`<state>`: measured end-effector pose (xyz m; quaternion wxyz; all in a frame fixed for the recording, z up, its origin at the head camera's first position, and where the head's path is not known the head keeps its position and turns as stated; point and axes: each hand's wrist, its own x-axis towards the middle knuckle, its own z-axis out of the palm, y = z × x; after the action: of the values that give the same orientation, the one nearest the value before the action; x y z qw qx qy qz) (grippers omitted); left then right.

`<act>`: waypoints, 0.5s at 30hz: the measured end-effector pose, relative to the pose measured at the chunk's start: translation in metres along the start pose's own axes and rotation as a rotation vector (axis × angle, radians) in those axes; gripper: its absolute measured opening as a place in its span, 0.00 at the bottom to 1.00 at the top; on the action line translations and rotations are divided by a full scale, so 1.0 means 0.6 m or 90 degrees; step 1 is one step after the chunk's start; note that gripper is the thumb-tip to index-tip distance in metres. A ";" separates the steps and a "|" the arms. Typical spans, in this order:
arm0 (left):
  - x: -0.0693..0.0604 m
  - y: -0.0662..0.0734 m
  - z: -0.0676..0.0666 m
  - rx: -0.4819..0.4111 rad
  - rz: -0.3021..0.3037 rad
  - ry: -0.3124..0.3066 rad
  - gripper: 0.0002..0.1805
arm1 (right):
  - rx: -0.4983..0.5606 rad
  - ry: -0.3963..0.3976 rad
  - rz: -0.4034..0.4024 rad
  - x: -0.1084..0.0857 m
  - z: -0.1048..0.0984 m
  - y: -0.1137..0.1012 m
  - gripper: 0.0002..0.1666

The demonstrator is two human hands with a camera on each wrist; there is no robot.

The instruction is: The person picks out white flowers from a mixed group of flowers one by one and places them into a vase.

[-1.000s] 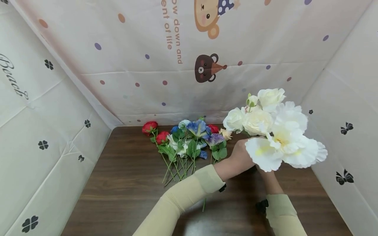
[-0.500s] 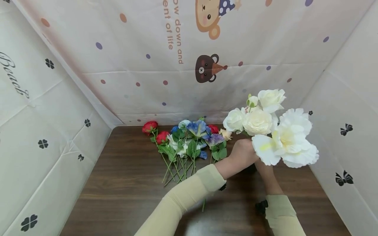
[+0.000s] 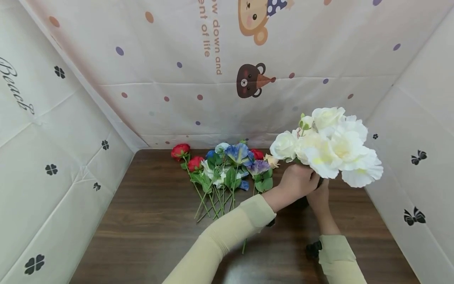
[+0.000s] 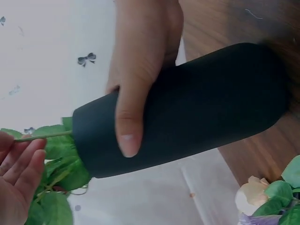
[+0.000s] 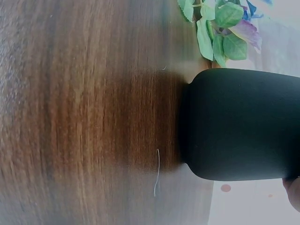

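In the left wrist view, my left hand [image 4: 22,180] pinches a thin green flower stem [image 4: 57,134] whose end runs into the mouth of a dark, matte vase [image 4: 206,103]. My right hand [image 4: 140,70] grips that vase near its neck, thumb across the side. From the head, both hands sit close together, the left [image 3: 296,181] just above the right [image 3: 320,197]. A large white bloom [image 3: 342,152] and a cluster of white roses [image 3: 283,145] spread over them and hide most of the vase. The vase's base [image 5: 206,126] stands on the table in the right wrist view.
Left of the hands, a pile of loose flowers lies on the brown wooden table [image 3: 152,221]: red [image 3: 180,151], blue [image 3: 238,154], purple [image 3: 259,167] and peach [image 3: 271,161] ones with green stems. Printed cloth walls [image 3: 159,114] enclose the table's back and sides.
The large white bloom has turned and shifted up and inward, now overlapping the white roses. The left hand has moved slightly up; the right hand remains at the vase.
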<state>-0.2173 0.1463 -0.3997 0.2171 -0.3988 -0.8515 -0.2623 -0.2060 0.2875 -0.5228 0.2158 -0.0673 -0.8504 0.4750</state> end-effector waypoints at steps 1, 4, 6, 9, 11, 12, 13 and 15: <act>0.001 -0.001 0.005 0.009 0.002 0.000 0.20 | 0.042 0.011 0.032 0.000 -0.001 -0.001 0.42; 0.002 -0.003 0.020 0.051 0.002 -0.007 0.17 | 0.016 0.018 0.019 0.004 -0.001 -0.003 0.22; 0.001 -0.005 0.029 0.093 -0.001 -0.007 0.16 | 0.017 0.028 0.021 0.005 -0.001 -0.004 0.15; -0.001 -0.007 0.040 0.137 -0.013 0.001 0.18 | 0.097 0.037 0.024 0.006 0.001 -0.004 0.14; -0.002 -0.009 0.045 0.167 -0.016 0.016 0.18 | 0.105 0.052 -0.011 0.007 0.004 -0.003 0.28; -0.002 -0.009 0.046 0.174 -0.018 0.017 0.19 | 0.116 0.055 -0.029 0.007 0.004 -0.001 0.36; -0.001 -0.009 0.048 0.183 -0.019 0.015 0.20 | 0.125 0.057 -0.049 0.006 0.004 0.000 0.38; 0.000 -0.009 0.050 0.196 -0.020 -0.004 0.21 | 0.117 0.055 -0.074 0.008 0.005 0.017 0.41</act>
<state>-0.2265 0.1617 -0.4241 0.2690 -0.3481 -0.8885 -0.1305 -0.2126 0.2922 -0.5314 0.2850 -0.0184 -0.7957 0.5341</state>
